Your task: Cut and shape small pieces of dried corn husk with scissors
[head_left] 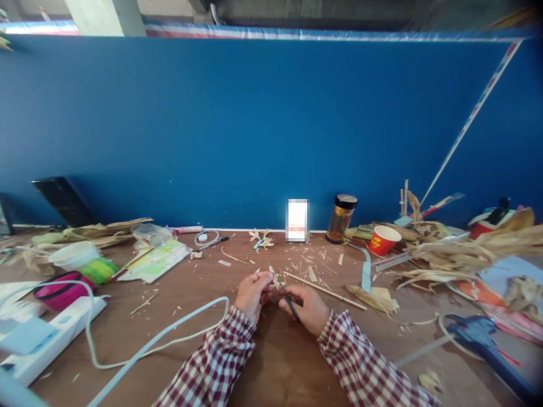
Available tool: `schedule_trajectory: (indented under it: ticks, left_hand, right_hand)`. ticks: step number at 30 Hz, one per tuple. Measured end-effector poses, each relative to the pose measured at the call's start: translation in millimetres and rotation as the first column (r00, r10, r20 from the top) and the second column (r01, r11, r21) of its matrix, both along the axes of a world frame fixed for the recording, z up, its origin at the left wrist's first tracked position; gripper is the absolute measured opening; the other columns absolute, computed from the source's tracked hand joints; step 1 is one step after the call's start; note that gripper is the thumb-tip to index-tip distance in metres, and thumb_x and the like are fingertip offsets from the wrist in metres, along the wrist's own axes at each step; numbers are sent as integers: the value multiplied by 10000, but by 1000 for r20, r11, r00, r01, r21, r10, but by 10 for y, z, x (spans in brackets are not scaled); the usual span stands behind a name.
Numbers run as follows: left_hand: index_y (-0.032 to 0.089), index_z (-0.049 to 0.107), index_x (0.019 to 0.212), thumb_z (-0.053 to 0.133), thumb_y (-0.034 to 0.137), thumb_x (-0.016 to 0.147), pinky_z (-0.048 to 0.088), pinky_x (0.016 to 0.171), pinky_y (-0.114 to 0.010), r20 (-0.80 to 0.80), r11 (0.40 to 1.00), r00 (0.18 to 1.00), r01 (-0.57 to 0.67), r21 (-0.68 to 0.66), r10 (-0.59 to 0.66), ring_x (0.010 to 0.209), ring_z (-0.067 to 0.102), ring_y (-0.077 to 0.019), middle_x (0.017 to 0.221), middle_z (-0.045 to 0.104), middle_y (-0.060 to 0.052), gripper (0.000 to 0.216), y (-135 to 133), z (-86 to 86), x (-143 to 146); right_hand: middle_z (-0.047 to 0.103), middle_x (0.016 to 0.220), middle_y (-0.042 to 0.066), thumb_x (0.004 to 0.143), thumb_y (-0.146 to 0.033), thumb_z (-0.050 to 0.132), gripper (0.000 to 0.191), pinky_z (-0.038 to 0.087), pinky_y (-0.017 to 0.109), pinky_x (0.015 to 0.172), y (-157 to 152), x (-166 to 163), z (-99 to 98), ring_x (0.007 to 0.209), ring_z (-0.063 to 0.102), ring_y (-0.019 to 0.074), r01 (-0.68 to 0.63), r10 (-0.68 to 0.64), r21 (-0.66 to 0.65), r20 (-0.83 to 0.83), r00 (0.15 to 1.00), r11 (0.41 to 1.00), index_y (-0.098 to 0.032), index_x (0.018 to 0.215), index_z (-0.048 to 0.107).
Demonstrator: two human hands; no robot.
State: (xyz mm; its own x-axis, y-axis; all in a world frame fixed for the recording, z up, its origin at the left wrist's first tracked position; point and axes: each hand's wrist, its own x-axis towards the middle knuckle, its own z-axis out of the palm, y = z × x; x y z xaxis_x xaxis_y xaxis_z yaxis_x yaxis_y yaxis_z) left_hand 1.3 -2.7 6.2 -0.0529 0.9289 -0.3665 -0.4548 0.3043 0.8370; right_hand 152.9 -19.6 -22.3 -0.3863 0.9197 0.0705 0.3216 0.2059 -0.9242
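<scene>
My left hand [253,293] is closed in a pinch on a small pale piece of dried husk [274,276] above the table. Close beside it, my right hand [310,310] grips slim black tweezers [291,305], their tip pointing at the husk piece. Whether the tip touches it I cannot tell. A thin pale stick [326,290] lies just beyond my right hand. Behind my hands, husk scraps [313,273] are scattered, and a small husk figure with a light blue tie [259,242] rests near the wall.
A lidded jar [340,219] and a red paper cup [384,241] stand at the back right, beside heaped corn husks [445,254]. A blue glue gun [487,345] lies at right. At left are a white power strip [63,333], a looping cable [169,327] and a magenta pouch [63,291].
</scene>
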Motion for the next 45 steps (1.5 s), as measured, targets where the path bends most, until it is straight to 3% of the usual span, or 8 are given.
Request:
schedule_trajectory:
  ticks: [35,45]
  left_hand:
    - [118,611,661,709,205,638,403,374,-123,12,1000,1000,16,-9,-16,407,482,-36,517,542,30,133,-4,13,-7]
    - [108,613,668,711,196,631,407,368,-123,11,1000,1000,8,5,-8,401,468,-31,512,531,32,137,-8,21,-11]
  right_hand:
    - [473,534,-26,775,-406,548,299,358,203,446,-18,-4,13,487,443,104,45,-45,3,16,999,999,-194,967,633]
    - [506,566,-26,763,-418,544,333,413,223,476,3,-14,-36,485,463,98,8,-26,-134,-136,990,991,-169,980,583]
